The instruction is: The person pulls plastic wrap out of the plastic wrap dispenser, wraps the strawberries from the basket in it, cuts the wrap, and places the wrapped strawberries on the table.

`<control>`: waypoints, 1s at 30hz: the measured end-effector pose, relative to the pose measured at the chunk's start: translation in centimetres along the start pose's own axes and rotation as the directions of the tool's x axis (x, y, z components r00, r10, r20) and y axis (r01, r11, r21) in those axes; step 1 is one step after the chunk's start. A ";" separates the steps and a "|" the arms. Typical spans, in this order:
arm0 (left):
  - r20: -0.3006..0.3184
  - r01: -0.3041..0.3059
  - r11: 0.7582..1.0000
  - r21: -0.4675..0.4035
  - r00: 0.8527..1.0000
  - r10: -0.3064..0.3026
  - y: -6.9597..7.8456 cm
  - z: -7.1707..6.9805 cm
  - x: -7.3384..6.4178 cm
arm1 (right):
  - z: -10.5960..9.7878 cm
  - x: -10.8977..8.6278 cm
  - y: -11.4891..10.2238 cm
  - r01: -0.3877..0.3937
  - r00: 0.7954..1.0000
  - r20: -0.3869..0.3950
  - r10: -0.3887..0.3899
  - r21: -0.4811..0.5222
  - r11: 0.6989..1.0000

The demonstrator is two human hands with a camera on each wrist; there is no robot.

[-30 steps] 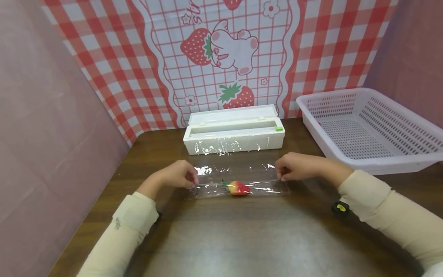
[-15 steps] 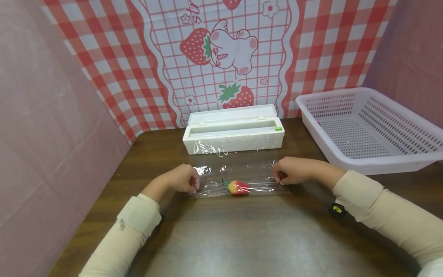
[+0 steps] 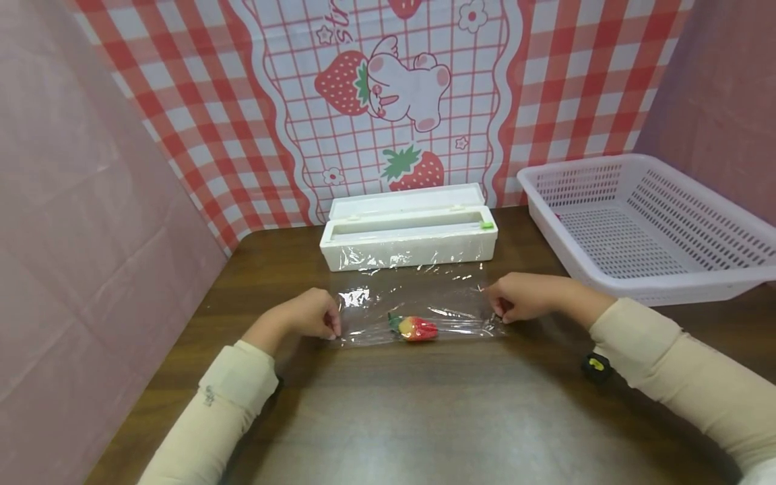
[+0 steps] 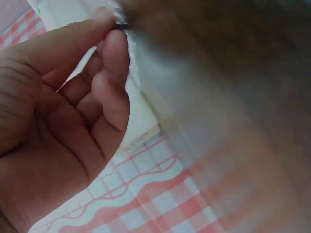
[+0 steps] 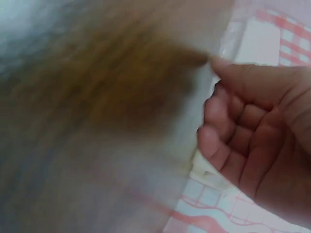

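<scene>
On the brown table (image 3: 388, 417), a white basket (image 3: 630, 246) is seen at the far right. The back is blocked by a white box (image 3: 409, 254), lid up. Clear film (image 3: 412, 300) is pinched by the left hand (image 3: 312, 314) and right hand (image 3: 521, 296). Between them, by the film's near edge, a strawberry (image 3: 417, 329) is seen.

A box (image 3: 412, 254) sits near the back edge of the tabletop (image 3: 388, 404), basket (image 3: 630, 242) by the back right corner, strawberry (image 3: 417, 329) before the box.
</scene>
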State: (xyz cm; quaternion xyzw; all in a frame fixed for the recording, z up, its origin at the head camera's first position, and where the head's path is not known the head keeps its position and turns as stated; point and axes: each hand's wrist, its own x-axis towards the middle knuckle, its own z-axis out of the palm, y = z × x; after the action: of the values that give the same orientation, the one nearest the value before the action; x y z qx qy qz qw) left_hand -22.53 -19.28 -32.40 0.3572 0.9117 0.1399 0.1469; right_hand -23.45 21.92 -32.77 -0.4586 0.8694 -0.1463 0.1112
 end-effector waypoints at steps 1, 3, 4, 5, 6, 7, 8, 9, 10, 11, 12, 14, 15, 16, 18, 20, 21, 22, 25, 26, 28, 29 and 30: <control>-0.005 0.004 1.000 0.011 1.000 -0.004 0.1 -0.1 0.0 | -0.1 0.0 -0.2 0.005 1.000 -0.020 -0.005 -0.022 1.000; -0.025 -0.002 0.999 0.035 1.000 0.003 0.5 -0.3 -0.1 | -0.4 0.1 -0.9 0.027 0.996 -0.081 -0.032 -0.071 0.997; -0.044 -0.006 0.999 0.051 0.999 0.008 0.9 -0.5 -0.1 | -0.4 0.3 -1.4 0.044 0.991 -0.122 -0.055 -0.096 0.994; -0.074 -0.020 0.997 0.070 0.997 0.025 1.4 -0.5 0.0 | -0.4 0.6 -2.0 0.059 0.984 -0.161 -0.078 -0.116 0.991; -0.109 -0.034 0.996 0.085 0.993 0.043 2.1 -0.5 0.2 | -0.4 0.9 -2.7 0.076 0.975 -0.197 -0.100 -0.130 0.989; -0.146 -0.054 0.993 0.101 0.987 0.069 2.8 -0.4 0.5 | -0.3 1.3 -3.4 0.091 0.967 -0.223 -0.121 -0.141 0.986; -0.179 -0.072 0.991 0.112 0.980 0.092 3.6 -0.2 0.8 | -0.1 1.8 -4.1 0.107 0.960 -0.240 -0.141 -0.149 0.983; -0.208 -0.086 0.988 0.125 0.972 0.111 4.5 0.0 1.1 | 0.1 2.2 -4.9 0.122 0.955 -0.250 -0.158 -0.152 0.981; -0.228 -0.105 0.985 0.138 0.964 0.134 5.4 0.2 1.5 | 0.3 2.8 -5.6 0.137 0.953 -0.249 -0.173 -0.155 0.978; -0.239 -0.123 0.981 0.150 0.958 0.157 6.1 0.5 2.0 | 0.5 3.3 -6.3 0.149 0.953 -0.242 -0.183 -0.152 0.977; -0.238 -0.138 0.978 0.157 0.956 0.173 6.9 0.7 2.4 | 0.7 3.8 -6.8 0.158 0.954 -0.232 -0.191 -0.155 0.975; -0.212 -0.161 0.971 0.178 0.957 0.197 8.1 1.1 3.1 | 1.1 4.8 -7.7 0.163 0.960 -0.203 -0.194 -0.161 0.973; -0.196 -0.167 0.967 0.193 0.959 0.204 8.6 1.3 3.5 | 1.3 5.3 -8.0 0.165 0.962 -0.190 -0.195 -0.161 0.973; -0.184 -0.171 0.963 0.210 0.960 0.210 8.9 1.4 3.8 | 1.5 5.7 -8.1 0.162 0.965 -0.178 -0.190 -0.163 0.973; -0.169 -0.171 0.957 0.232 0.962 0.213 9.3 1.7 4.3 | 1.9 6.3 -8.2 0.158 0.969 -0.163 -0.185 -0.163 0.974; -0.171 -0.173 0.955 0.240 0.961 0.217 9.4 2.0 4.7 | 2.2 6.8 -8.2 0.157 0.970 -0.161 -0.181 -0.150 0.976; -0.175 -0.173 0.955 0.240 0.960 0.218 9.4 2.1 4.8 | 2.3 6.9 -8.2 0.157 0.970 -0.162 -0.179 -0.142 0.977; -0.180 -0.174 0.956 0.238 0.959 0.220 9.3 2.2 5.0 | 2.3 7.0 -8.1 0.156 0.970 -0.164 -0.177 -0.134 0.979; -0.198 -0.178 0.959 0.220 0.955 0.223 9.2 2.4 5.2 | 2.5 7.2 -7.9 0.156 0.970 -0.172 -0.175 -0.117 0.981; -0.203 -0.176 0.961 0.215 0.954 0.220 9.2 2.3 5.2 | 2.5 7.3 -7.8 0.152 0.970 -0.174 -0.171 -0.115 0.982; -0.207 -0.176 0.963 0.202 0.954 0.217 9.1 2.2 5.4 | 2.6 7.4 -7.5 0.145 0.971 -0.176 -0.162 -0.110 0.983; -0.206 -0.179 0.965 0.194 0.954 0.219 9.0 2.2 5.5 | 2.6 7.4 -7.4 0.141 0.972 -0.174 -0.157 -0.104 0.985; -0.203 -0.184 0.966 0.183 0.954 0.220 9.0 2.1 5.6 | 2.5 7.5 -7.3 0.136 0.974 -0.171 -0.150 -0.096 0.986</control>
State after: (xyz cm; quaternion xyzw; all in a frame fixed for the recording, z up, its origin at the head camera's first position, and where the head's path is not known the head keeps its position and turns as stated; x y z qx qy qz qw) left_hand -20.19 -8.78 -32.02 0.4415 0.8894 0.1185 -0.0004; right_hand -21.17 11.41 -32.99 -0.5094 0.8459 -0.1579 0.0031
